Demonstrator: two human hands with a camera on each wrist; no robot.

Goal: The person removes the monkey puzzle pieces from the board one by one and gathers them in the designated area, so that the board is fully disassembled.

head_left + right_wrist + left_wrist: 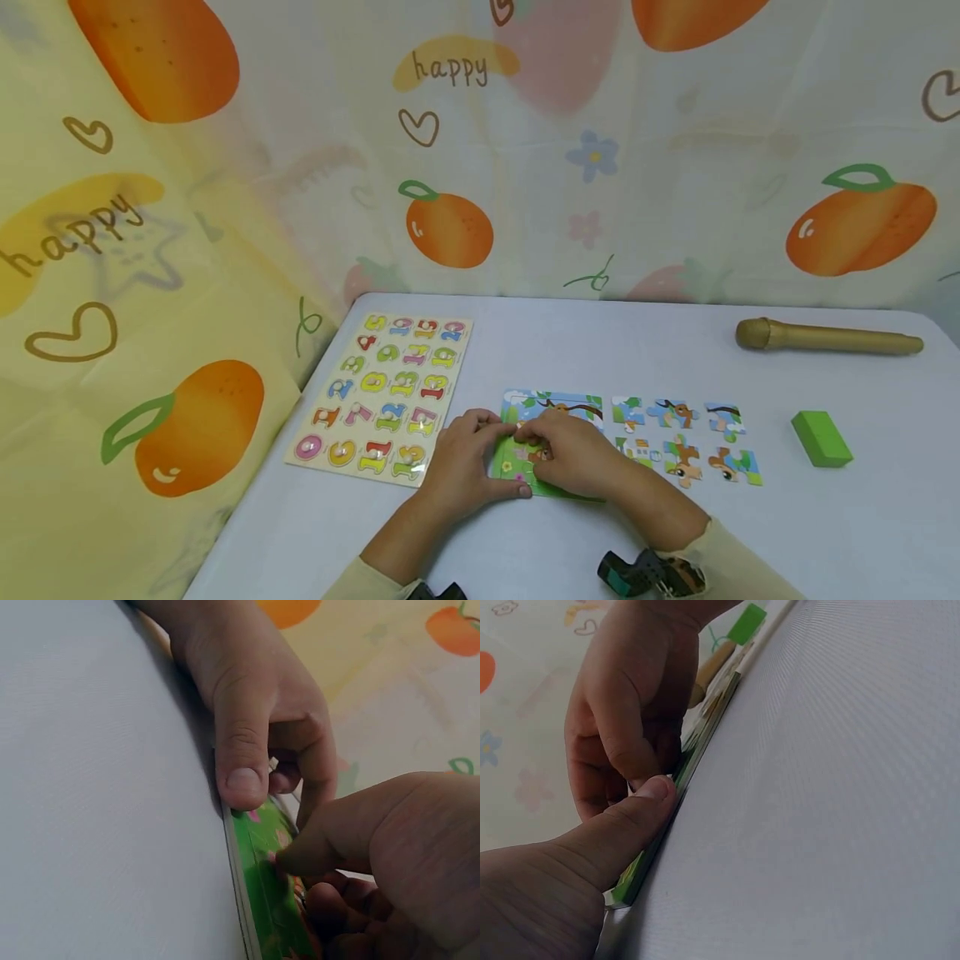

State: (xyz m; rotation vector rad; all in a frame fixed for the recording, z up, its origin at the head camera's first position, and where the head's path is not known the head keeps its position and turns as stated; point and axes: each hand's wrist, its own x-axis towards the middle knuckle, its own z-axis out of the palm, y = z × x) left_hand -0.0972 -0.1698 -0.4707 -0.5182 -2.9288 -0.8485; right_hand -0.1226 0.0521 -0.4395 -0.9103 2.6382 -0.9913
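Observation:
A green-and-blue picture puzzle board [517, 406] lies on the table under both hands. My left hand [465, 462] holds its left side, the thumb at the near edge and the other fingers further back. With curled fingers, my right hand [573, 450] pinches a puzzle piece [542, 454] with brown on it at the board's surface; the fingers hide much of it. The board's green edge [634, 881] shows beneath the left thumb in the left wrist view. Loose jigsaw pieces [681, 454] with animal and sky pictures lie to the right of the board.
A number board [367, 400] with colourful numerals lies to the left. On the right are a green block [822, 439] and, further back, a tan stick with a rounded head [832, 337]. A fruit-printed curtain [525, 192] hangs behind the white table [570, 342].

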